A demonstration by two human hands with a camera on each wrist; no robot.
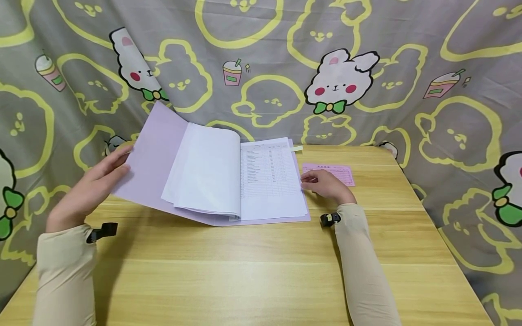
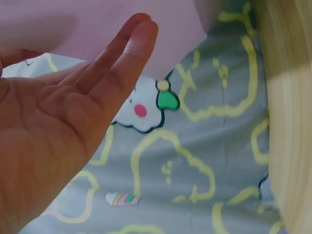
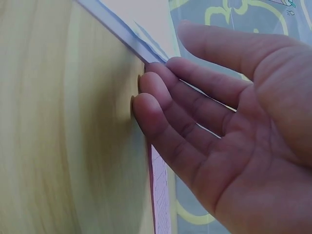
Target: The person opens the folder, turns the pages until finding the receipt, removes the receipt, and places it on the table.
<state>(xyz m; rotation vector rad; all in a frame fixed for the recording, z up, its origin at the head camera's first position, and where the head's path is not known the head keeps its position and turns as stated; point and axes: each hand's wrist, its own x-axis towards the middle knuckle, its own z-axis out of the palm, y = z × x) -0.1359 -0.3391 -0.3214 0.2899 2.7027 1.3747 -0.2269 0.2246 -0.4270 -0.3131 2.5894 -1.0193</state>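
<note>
A pale purple folder [image 1: 152,149] lies opened on the table, its left cover raised at a slant. My left hand [image 1: 91,188] holds that cover by its outer left edge; in the left wrist view the fingers [image 2: 129,61] stretch along the purple sheet. Clear-looking sleeves with white pages [image 1: 208,170] curve over toward the left inside it. On the right side lies a printed table sheet [image 1: 265,176]. My right hand [image 1: 326,184] rests at the folder's right edge, fingers loosely bent and touching near the page corner in the right wrist view, gripping nothing.
A pink printed slip [image 1: 342,174] lies on the wooden table [image 1: 253,271], partly behind my right hand. A pale tab [image 1: 297,148] sticks out from the folder's upper right. A patterned grey curtain [image 1: 269,59] hangs around the table's back and sides.
</note>
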